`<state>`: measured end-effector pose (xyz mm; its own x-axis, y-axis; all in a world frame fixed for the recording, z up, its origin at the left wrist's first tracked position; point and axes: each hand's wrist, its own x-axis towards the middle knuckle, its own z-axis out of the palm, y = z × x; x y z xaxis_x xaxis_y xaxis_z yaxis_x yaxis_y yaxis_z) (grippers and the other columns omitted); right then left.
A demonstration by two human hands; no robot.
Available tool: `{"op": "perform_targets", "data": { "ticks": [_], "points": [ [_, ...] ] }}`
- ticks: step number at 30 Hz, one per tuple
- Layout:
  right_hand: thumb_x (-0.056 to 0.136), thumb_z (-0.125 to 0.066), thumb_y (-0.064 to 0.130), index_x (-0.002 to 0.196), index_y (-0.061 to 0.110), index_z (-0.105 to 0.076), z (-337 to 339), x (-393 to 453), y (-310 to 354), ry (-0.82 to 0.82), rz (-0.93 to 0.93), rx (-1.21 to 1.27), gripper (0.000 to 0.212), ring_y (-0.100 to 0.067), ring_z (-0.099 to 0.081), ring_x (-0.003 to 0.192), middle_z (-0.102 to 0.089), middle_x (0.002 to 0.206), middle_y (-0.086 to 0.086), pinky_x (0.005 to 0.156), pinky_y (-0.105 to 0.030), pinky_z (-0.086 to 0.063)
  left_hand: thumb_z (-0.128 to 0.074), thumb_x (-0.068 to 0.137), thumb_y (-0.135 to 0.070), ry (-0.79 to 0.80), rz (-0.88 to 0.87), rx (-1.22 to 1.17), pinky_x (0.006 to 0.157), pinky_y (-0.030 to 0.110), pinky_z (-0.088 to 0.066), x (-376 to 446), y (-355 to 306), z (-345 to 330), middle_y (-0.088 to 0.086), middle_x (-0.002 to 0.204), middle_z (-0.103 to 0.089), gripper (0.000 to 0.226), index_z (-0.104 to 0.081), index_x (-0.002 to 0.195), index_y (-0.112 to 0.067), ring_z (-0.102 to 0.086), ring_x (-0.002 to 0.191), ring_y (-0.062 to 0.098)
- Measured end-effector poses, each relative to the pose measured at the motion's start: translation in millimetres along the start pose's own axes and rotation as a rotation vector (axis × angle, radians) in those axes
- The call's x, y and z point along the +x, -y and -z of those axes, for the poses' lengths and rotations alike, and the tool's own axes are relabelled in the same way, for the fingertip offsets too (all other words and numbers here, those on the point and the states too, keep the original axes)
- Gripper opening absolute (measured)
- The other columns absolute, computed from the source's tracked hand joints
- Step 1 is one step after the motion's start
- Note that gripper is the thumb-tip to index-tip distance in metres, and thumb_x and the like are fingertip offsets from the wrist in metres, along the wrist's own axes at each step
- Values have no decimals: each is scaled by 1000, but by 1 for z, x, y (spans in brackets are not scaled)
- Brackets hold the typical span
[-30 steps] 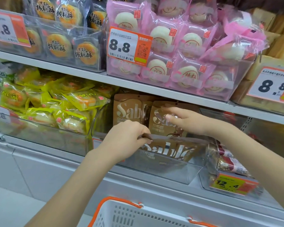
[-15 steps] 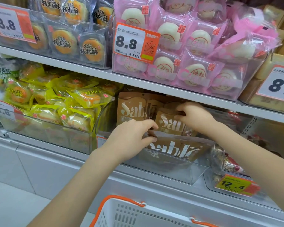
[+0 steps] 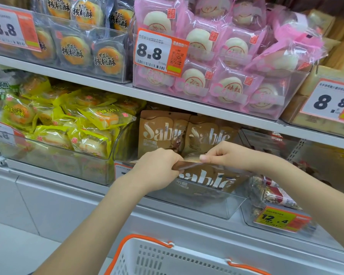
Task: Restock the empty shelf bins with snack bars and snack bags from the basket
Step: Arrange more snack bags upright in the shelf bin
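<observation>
A clear plastic shelf bin (image 3: pixel 211 207) on the lower shelf holds brown "Sable" snack bags. Two of them (image 3: pixel 159 133) stand upright at the back. A third brown bag (image 3: pixel 209 181) leans in the front of the bin. My left hand (image 3: pixel 157 171) grips its top edge at the left. My right hand (image 3: pixel 224 155) pinches the same top edge a little further right. The white basket with orange handles (image 3: pixel 167 259) shows at the bottom edge; its contents are out of view.
Yellow pastry packs (image 3: pixel 68 124) fill the bin to the left. To the right is a bin of mixed bars (image 3: pixel 274 195) with a 12.4 price tag (image 3: pixel 280 219). The upper shelf (image 3: pixel 167 96) carries pink and orange pastry bins close above my hands.
My right hand came down from the upright back bag to the front bag's top edge. Both hands now hold that edge together. The camera moved slightly closer.
</observation>
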<state>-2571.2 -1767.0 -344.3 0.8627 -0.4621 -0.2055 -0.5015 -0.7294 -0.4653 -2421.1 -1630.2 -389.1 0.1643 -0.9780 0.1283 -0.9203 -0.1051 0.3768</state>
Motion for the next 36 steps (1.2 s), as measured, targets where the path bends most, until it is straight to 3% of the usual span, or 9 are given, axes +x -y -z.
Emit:
{"op": "perform_targets", "data": {
  "ticks": [4, 11, 17, 21, 24, 30, 33, 35, 36],
  "points": [
    [92, -43, 48, 112, 27, -68, 3, 12, -5, 15, 27, 122, 38, 5, -63, 96, -68, 106, 18, 87, -16, -48, -50, 94, -27, -3, -6, 4, 61, 27, -40, 1, 2, -1, -9, 72, -52, 13, -52, 83, -33, -56, 74, 18],
    [91, -59, 36, 148, 42, -14, 7, 67, -6, -228, 140, -264, 72, -9, -28, 135, -12, 158, 11, 108, -27, -26, -52, 91, -23, -33, -3, -19, 55, 25, -36, 1, 2, -2, -12, 65, -47, 20, -49, 74, -33, -52, 69, 16],
    [86, -65, 39, 149, 40, 0, 13, 116, -17, -402, 75, -533, 90, -30, -36, 134, -23, 156, -2, 104, -46, -41, -53, 90, -21, -14, 13, -64, 60, 27, -46, 0, 3, 1, -4, 75, -60, 13, -66, 89, -26, -60, 75, 19],
    [89, -62, 32, 147, 29, -23, 19, 127, -27, -498, 30, -556, 70, -32, -41, 130, -36, 148, -6, 100, -43, -43, -55, 91, -22, 5, 13, -109, 59, 25, -41, 1, 6, 1, -8, 71, -55, 11, -62, 86, -28, -57, 72, 16],
    [93, -57, 25, 132, 22, -50, 17, 121, -25, -423, 15, -432, 40, -25, -52, 115, -53, 129, -2, 88, -31, -43, -57, 90, -23, -54, -47, -9, 89, 38, -46, 4, 8, -2, -1, 113, -60, 15, -68, 100, -26, -51, 109, 20],
    [87, -65, 19, 96, 18, -70, -1, 75, -9, -302, 239, -312, 10, -14, -59, 86, -64, 91, 4, 74, -23, -44, -58, 90, -27, -161, -55, 104, 117, 46, 6, 1, 4, 0, -1, 158, -15, 16, -71, 97, -33, 1, 144, 19],
    [82, -70, 11, 91, 11, -75, -14, 63, -10, -227, 347, -386, 10, -14, -62, 80, -69, 87, -1, 78, -26, -50, -56, 91, -33, -82, 53, 78, 115, 50, -14, 2, 2, 2, 2, 142, -46, 24, -58, 67, -34, -29, 137, 25],
    [82, -69, 9, 89, 9, -74, -18, 63, -11, -234, 352, -396, 10, -12, -59, 76, -69, 85, -1, 77, -28, -50, -57, 90, -32, -71, 86, -35, 77, 33, -46, 0, 4, 3, -4, 83, -64, 34, -50, 57, -29, -58, 89, 23],
    [82, -68, 9, 88, 9, -74, -18, 63, -11, -241, 353, -391, 8, -11, -58, 75, -68, 84, 0, 76, -27, -50, -58, 89, -30, -70, 103, -91, 58, 28, -40, 0, 6, 3, -6, 63, -55, 35, -49, 55, -26, -54, 69, 20]
  ]
}}
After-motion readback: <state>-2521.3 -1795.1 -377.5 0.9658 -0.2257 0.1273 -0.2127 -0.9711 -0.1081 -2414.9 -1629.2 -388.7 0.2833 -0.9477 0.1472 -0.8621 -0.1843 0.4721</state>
